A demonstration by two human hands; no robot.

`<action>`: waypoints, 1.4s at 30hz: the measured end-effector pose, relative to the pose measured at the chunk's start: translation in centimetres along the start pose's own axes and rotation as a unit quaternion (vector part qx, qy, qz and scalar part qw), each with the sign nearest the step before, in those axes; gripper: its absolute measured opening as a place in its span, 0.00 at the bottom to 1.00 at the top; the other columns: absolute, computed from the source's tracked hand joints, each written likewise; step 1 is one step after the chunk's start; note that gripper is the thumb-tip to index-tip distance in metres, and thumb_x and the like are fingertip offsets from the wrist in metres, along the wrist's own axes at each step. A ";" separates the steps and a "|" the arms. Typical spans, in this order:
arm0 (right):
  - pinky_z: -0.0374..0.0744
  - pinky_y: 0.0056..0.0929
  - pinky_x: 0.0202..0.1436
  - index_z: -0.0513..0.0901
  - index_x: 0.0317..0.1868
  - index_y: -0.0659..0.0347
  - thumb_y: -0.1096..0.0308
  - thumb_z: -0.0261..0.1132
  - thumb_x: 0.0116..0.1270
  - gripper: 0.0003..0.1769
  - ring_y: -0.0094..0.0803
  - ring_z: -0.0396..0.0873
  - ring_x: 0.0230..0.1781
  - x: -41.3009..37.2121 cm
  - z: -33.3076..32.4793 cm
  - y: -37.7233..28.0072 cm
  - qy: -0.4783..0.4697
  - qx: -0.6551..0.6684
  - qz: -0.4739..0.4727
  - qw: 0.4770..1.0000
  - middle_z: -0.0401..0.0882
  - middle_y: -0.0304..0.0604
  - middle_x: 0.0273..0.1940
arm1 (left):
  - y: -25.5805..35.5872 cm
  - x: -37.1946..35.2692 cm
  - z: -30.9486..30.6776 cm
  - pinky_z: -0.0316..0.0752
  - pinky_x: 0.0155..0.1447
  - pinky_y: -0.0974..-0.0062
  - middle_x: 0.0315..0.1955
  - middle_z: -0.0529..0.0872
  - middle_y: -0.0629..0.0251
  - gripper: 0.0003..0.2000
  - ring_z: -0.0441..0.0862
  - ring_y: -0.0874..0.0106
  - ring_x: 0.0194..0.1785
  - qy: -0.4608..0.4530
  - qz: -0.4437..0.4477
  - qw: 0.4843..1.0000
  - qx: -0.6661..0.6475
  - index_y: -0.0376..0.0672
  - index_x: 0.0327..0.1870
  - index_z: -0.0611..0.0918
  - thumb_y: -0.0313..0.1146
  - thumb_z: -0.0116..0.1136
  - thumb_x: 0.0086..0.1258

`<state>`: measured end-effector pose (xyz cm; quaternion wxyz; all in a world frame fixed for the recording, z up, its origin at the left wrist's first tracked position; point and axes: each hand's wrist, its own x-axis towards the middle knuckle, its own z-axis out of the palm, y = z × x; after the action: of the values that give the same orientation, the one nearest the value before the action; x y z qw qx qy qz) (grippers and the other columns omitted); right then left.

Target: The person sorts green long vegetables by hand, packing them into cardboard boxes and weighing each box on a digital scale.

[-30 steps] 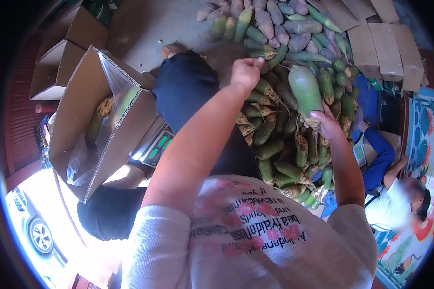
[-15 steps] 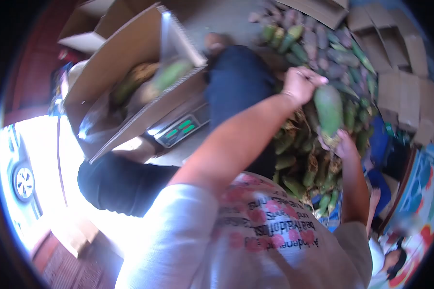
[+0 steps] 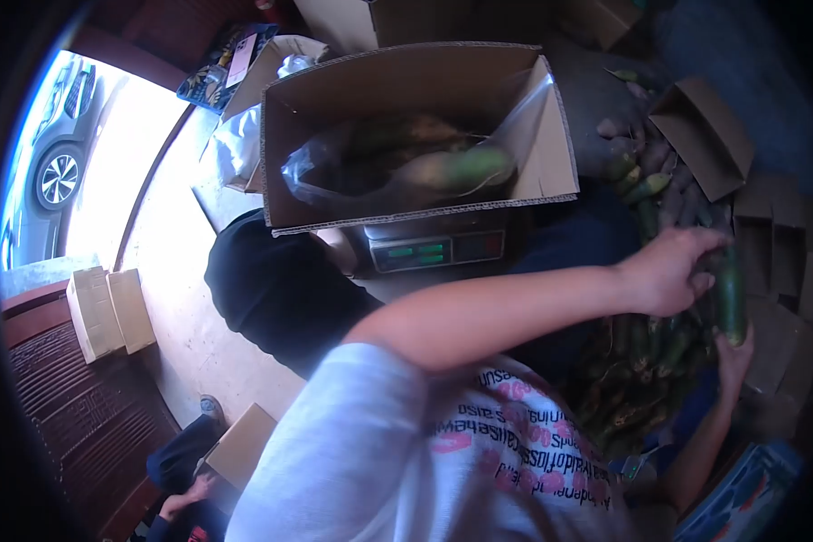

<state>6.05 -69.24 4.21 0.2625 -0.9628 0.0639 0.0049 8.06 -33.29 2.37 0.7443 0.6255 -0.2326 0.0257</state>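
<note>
Floor, pale and concrete, is running from a sunlit doorway at left into a dim room; slatted dark-red woodwork is lining the lower left. Outside, a car is standing, cut off by the round edge of the view. Pile of radishes, at right, is lying in shadow, blurred and too crowded for counting. Carton, one, large and open, is sitting above one scale with lit green digits, and is holding at least two radishes in a clear bag, the lower ones blurring. Green radish, one, is standing nearly upright at far right, its lower end being gripped by the right hand, whose fingers are partly hidden. Left hand, one, is hovering beside its upper part, fingers curling loosely, thumb standing apart; contact is escaping certain reading. Other person, one, is showing only partly at lower left
</note>
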 end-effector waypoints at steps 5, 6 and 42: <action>0.73 0.26 0.55 0.64 0.66 0.65 0.73 0.68 0.52 0.40 0.27 0.76 0.50 5.4 0.0 -17.7 -0.030 -0.045 -0.225 0.973 0.77 0.44 0.50 | 6.0 -5.8 -17.7 0.76 0.50 0.63 0.41 0.82 0.52 0.12 0.81 0.52 0.45 0.059 -0.042 0.919 0.387 0.37 0.48 0.80 0.29 0.58 0.63; 0.73 0.27 0.56 0.65 0.66 0.65 0.72 0.69 0.50 0.40 0.28 0.76 0.51 6.2 1.3 -21.4 -0.056 -0.036 -0.251 0.966 0.77 0.45 0.51 | 6.2 -7.6 -20.6 0.77 0.46 0.63 0.39 0.82 0.54 0.11 0.81 0.53 0.42 0.018 -0.106 0.865 0.490 0.39 0.46 0.81 0.32 0.57 0.65; 0.65 0.43 0.68 0.61 0.71 0.42 0.60 0.69 0.52 0.44 0.45 0.63 0.64 0.3 43.1 -39.2 -0.502 -0.240 -0.562 0.612 0.65 0.43 0.63 | 9.9 -16.3 -29.2 0.47 0.71 0.54 0.30 0.80 0.69 0.03 0.72 0.67 0.52 -0.028 -0.213 0.713 0.668 0.49 0.24 0.87 0.28 0.67 0.47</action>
<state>12.28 -13.99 -13.20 -0.0354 -0.6854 -0.6354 0.3538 -0.60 0.54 2.14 0.1117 0.9931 -0.0365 -0.0023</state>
